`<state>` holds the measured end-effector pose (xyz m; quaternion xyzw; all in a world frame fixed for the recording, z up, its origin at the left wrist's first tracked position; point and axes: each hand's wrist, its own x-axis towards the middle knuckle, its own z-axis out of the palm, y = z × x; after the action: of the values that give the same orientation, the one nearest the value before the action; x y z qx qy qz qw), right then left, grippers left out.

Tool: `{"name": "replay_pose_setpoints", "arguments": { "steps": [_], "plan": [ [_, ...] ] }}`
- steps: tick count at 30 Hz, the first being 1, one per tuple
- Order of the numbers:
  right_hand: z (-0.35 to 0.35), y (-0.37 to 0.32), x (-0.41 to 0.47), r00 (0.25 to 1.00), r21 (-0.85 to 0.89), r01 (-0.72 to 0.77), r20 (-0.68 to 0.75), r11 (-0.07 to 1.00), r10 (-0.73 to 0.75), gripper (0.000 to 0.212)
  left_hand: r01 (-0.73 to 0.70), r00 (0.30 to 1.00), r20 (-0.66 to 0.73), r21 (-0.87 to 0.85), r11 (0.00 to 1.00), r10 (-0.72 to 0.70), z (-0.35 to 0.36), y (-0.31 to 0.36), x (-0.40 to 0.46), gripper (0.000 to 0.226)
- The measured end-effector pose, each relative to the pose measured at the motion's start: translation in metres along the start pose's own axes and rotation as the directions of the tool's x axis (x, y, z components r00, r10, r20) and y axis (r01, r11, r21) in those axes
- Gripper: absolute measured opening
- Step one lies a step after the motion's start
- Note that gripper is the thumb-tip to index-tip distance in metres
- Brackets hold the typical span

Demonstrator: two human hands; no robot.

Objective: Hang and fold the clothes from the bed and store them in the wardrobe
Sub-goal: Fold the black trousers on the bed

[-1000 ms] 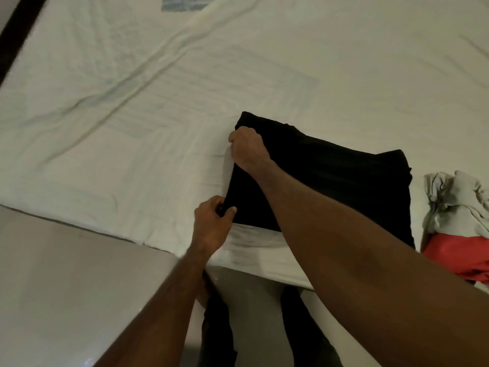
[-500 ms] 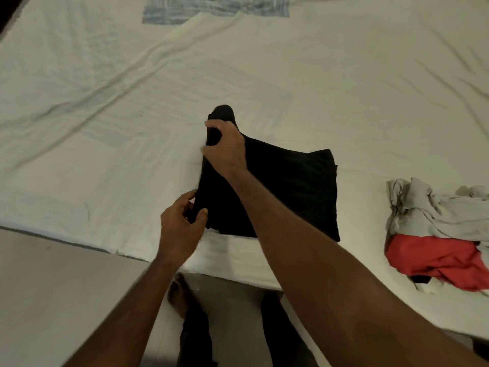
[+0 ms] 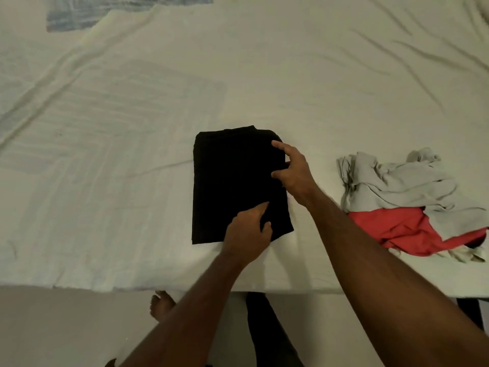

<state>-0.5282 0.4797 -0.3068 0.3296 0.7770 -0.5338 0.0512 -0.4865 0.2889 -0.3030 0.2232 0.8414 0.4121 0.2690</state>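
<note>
Black garment (image 3: 232,181) lies folded flat on bed (image 3: 291,88) near front edge. I see L hand (image 3: 247,234) w/ forefinger out touching it; R hand (image 3: 295,173), fingers spread, resting at its right edge.

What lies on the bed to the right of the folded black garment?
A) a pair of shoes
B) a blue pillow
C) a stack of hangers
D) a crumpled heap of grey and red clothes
D: a crumpled heap of grey and red clothes lies right of the folded black garment on the white bed sheet.
</note>
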Motion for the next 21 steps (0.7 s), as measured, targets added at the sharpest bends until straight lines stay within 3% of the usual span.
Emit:
{"name": "replay_pose_setpoints", "arguments": {
  "steps": [7, 10, 12, 14, 16, 18, 19, 21],
  "plan": [
    [-0.012, 0.031, 0.010, 0.999, 0.034, -0.034, 0.037, 0.999, 0.033, 0.079, 0.121, 0.980, 0.133, 0.177, 0.977, -0.145, 0.037, 0.011, 0.017, 0.056],
    [-0.006, 0.038, 0.012, 0.998, -0.080, -0.028, 0.045, 0.996, 0.032, 0.078, 0.124, 0.932, 0.302, 0.248, 0.961, -0.199, 0.036, 0.006, 0.020, 0.070],
    [-0.005, 0.040, 0.012, 0.999, -0.137, -0.032, 0.029, 0.990, 0.036, 0.078, 0.132, 0.897, 0.396, 0.183, 0.974, -0.196, 0.029, 0.003, 0.021, 0.072],
    [-0.004, 0.042, 0.012, 0.994, -0.092, -0.096, -0.057, 0.991, 0.090, 0.077, 0.177, 0.936, 0.298, 0.062, 0.982, -0.188, 0.016, 0.000, 0.024, 0.056],
    [-0.004, 0.044, 0.009, 0.967, -0.045, -0.199, -0.173, 0.979, 0.189, 0.074, 0.194, 0.981, -0.013, -0.010, 0.981, -0.194, -0.003, -0.007, 0.032, 0.037],
    [-0.003, 0.043, 0.002, 0.934, -0.047, -0.297, -0.222, 0.954, 0.280, 0.067, 0.265, 0.920, -0.305, 0.018, 0.964, -0.247, -0.026, -0.017, 0.042, 0.035],
    [-0.001, 0.041, -0.003, 0.927, -0.067, -0.324, -0.225, 0.944, 0.302, 0.060, 0.342, 0.877, -0.370, 0.033, 0.939, -0.306, -0.037, -0.024, 0.050, 0.043],
    [0.004, 0.039, -0.010, 0.925, -0.086, -0.340, -0.213, 0.937, 0.316, 0.047, 0.514, 0.803, -0.362, 0.020, 0.857, -0.473, -0.057, -0.035, 0.065, 0.069]
  ]
}}
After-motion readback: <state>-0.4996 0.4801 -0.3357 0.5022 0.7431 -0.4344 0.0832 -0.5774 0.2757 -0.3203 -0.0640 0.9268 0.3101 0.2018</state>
